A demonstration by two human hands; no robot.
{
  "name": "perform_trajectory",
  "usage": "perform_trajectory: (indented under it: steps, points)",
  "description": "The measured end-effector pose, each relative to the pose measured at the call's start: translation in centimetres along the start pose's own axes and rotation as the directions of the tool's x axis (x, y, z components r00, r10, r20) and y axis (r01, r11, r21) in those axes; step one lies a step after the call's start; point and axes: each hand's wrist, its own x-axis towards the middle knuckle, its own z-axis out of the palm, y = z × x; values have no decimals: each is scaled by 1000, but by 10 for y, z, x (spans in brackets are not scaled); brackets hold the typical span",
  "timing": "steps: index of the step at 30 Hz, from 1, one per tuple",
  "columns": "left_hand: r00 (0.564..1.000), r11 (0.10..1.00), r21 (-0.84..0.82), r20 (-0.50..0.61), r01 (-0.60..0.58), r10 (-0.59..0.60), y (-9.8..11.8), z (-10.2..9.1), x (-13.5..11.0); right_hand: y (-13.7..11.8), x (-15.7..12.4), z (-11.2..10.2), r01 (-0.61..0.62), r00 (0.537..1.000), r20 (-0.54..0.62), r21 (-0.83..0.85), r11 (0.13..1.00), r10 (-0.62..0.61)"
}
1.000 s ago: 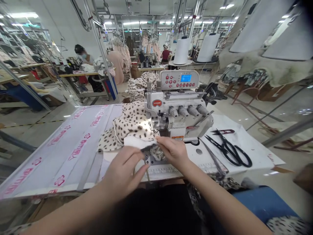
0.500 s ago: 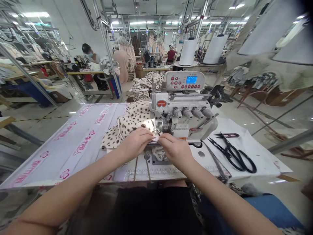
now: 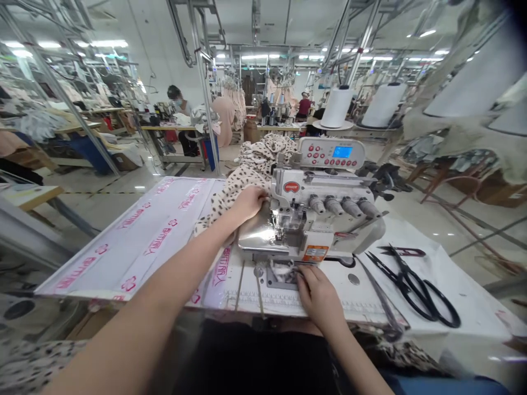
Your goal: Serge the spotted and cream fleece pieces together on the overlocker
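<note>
My left hand [image 3: 249,203] presses into a leopard-print fabric [image 3: 242,178] that lies heaped behind and to the left of the white overlock sewing machine [image 3: 317,214]. My right hand [image 3: 319,296] is low at the front of the machine, its fingertips at a small bunch of spotted fabric [image 3: 284,271] on the metal plate below the machine's front. I cannot tell whether those fingers grip it. The needle area is partly hidden by the machine's casing.
Black-handled scissors [image 3: 415,293], small thread snips [image 3: 401,252] and a long thin blade [image 3: 381,299] lie right of the machine on a white sheet. A pink-lettered clear panel [image 3: 156,236] extends left. Thread cones [image 3: 337,107] stand behind; a co-worker [image 3: 177,99] sits far left.
My hands have moved apart from their pinch at the machine's front: the left went back along the fabric, the right moved lower and forward. The white fabric edge no longer shows between them.
</note>
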Motion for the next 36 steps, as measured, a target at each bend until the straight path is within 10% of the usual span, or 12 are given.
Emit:
perform_trajectory:
  steps: [4, 13, 19, 25, 31, 36]
  points:
    - [996, 997, -9, -35, 79, -79, 1, -3, -6, 3, 1, 3, -13, 1000, 16, 92, 996, 12]
    - [982, 976, -107, 6, 188, -188, 9, -62, -134, 3, 0, 4, 3, 1000, 21, 95, 995, -5]
    - [957, 962, -193, 250, 196, -145, 62, -59, -162, -49, 11, -25, 179, 972, -181, 162, 970, -149]
    - [964, 928, -355, 265, 115, -18, 88, -32, -164, -87, 41, -45, 384, 906, 164, 71, 921, -391]
    - [955, 914, -378, 295, 146, -31, 87, -8, -161, -19, 37, -64, 128, 980, 189, -325, 937, -68]
    - [952, 929, -367, 298, 43, 73, 87, -5, -182, -5, -4, -62, -31, 984, 174, -89, 996, 47]
